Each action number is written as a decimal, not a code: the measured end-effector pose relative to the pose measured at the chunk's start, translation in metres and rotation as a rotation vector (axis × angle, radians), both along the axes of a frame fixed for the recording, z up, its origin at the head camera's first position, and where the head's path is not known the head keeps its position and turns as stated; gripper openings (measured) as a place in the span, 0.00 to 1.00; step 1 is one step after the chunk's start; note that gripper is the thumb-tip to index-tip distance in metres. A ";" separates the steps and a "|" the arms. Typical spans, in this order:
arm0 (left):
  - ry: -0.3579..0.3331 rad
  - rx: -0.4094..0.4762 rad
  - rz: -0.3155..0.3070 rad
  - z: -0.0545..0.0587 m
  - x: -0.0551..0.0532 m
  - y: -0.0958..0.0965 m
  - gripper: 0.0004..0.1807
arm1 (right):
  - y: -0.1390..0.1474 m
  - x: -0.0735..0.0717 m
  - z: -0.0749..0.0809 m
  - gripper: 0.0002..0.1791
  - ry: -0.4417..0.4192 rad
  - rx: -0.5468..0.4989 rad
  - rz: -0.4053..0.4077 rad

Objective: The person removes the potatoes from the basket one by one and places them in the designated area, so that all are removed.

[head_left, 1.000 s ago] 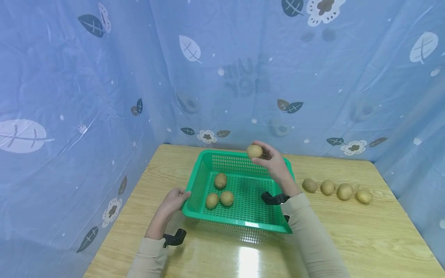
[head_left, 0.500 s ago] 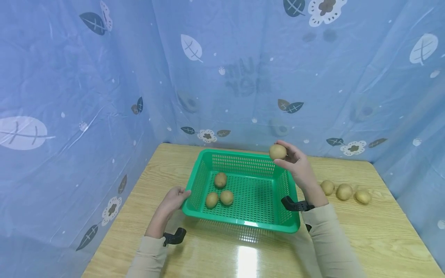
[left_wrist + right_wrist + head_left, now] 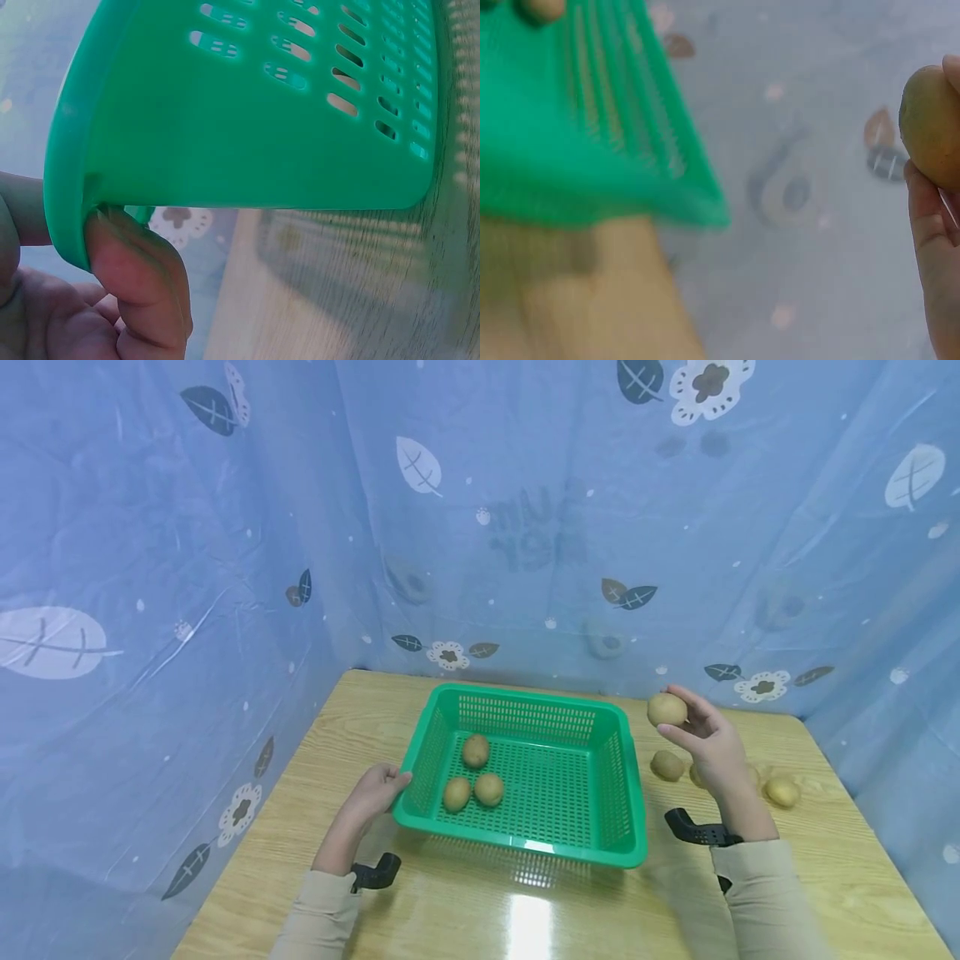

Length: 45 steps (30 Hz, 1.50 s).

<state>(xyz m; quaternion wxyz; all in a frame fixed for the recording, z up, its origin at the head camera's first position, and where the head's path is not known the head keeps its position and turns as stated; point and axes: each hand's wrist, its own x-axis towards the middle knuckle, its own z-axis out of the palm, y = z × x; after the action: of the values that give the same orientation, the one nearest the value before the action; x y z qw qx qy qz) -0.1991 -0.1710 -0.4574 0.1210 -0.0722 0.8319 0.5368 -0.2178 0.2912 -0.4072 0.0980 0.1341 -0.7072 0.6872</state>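
Observation:
A green plastic basket with slotted walls stands on the table, several centimetres of its floor showing around three potatoes, one of them a potato at the back. My left hand grips the basket's left rim; in the left wrist view its fingers curl under that rim. Beyond the basket's right side, my right hand pinches a potato between thumb and fingers, raised above the table. The right wrist view shows this potato at its right edge.
Several potatoes lie in a row on the table right of the basket, among them a potato at the left end and a potato at the right end. My right hand partly hides the middle ones. A blue patterned curtain hangs behind the wooden table.
My right hand has carried its potato rightward from above the basket to beyond its right rim, over the row of potatoes. My left hand keeps its grip on the rim.

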 end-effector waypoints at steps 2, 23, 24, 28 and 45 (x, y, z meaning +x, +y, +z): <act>0.000 0.001 -0.003 0.000 0.000 0.000 0.16 | 0.009 0.005 -0.006 0.32 -0.026 0.034 -0.020; 0.009 0.011 -0.009 -0.001 0.000 0.001 0.17 | 0.055 0.029 -0.096 0.39 -0.352 0.345 -0.129; 0.010 0.013 -0.008 -0.001 0.000 0.001 0.17 | 0.056 0.029 -0.099 0.40 -0.380 0.368 -0.133; 0.010 0.016 -0.010 -0.001 -0.001 0.000 0.16 | 0.057 0.030 -0.109 0.42 -0.444 0.435 -0.131; 0.004 0.019 -0.010 -0.002 0.000 0.000 0.17 | 0.057 0.029 -0.132 0.43 -0.456 0.549 -0.120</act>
<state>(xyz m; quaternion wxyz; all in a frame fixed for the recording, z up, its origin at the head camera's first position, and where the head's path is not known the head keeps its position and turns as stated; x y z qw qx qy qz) -0.1989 -0.1714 -0.4589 0.1228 -0.0656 0.8274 0.5440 -0.1887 0.3481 -0.5395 -0.0617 -0.0430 -0.8757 0.4770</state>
